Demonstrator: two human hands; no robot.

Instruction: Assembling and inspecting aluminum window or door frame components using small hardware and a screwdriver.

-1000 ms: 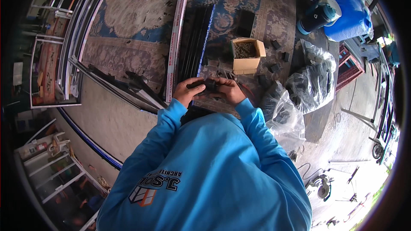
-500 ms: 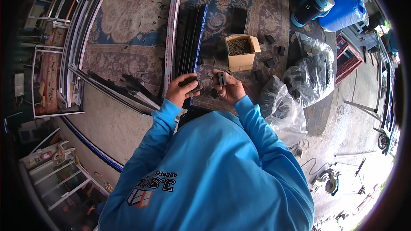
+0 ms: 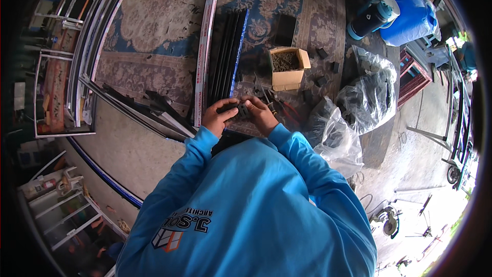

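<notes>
My left hand (image 3: 218, 118) is closed on a small black block (image 3: 229, 106), mostly covered by the fingers. My right hand (image 3: 262, 116) pinches a small dark grey slotted block (image 3: 243, 109) between thumb and fingers. Both pieces meet in front of my body; whether they are joined or only touching, I cannot tell. Just ahead, several long black bars (image 3: 225, 56) lie side by side, one with a blue edge. Right of them stands an open cardboard box (image 3: 288, 80) full of small screws. Red-handled pliers (image 3: 291, 110) lie beside my right hand.
A long aluminium profile (image 3: 206, 36) runs along the patterned covering (image 3: 148, 74). Clear plastic bags (image 3: 341, 143) sit at the right edge, with small black blocks (image 3: 322, 53) near the box. Farther back stand a dark flask (image 3: 366, 22) and a blue container (image 3: 410, 13).
My right hand has moved left and brought the slotted block against the piece in my left hand. The pliers beside the right hand now show more fully.
</notes>
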